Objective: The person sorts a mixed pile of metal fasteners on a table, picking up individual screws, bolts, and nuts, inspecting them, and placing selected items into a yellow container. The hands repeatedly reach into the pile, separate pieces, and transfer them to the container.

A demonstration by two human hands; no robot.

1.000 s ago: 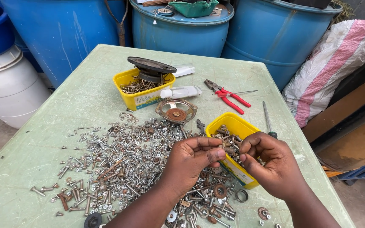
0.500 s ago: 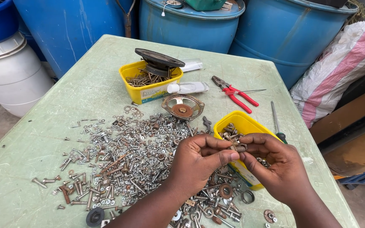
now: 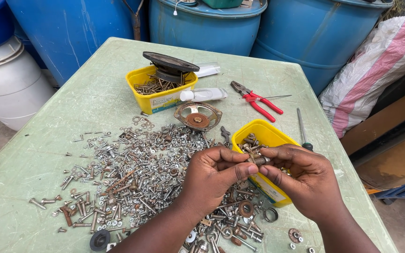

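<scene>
Small metal bolt (image 3: 258,159), right of frame centre, pinched between the fingertips of the left hand (image 3: 212,180) and right hand (image 3: 303,180), just above the near yellow tub (image 3: 263,133). Compared with half a second earlier, the hands sit slightly lower and closer together. A heap of loose screws (image 3: 127,178) spreads to the left. Red pliers (image 3: 258,100) lie upper right. Bare green table (image 3: 48,140) remains along the left edge.

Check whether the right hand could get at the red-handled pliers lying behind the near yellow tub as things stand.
Probably yes. The red-handled pliers lie uncovered on the green table, nothing stacked on them, but the right hand is pinching a small metal bolt with the left hand.
</scene>
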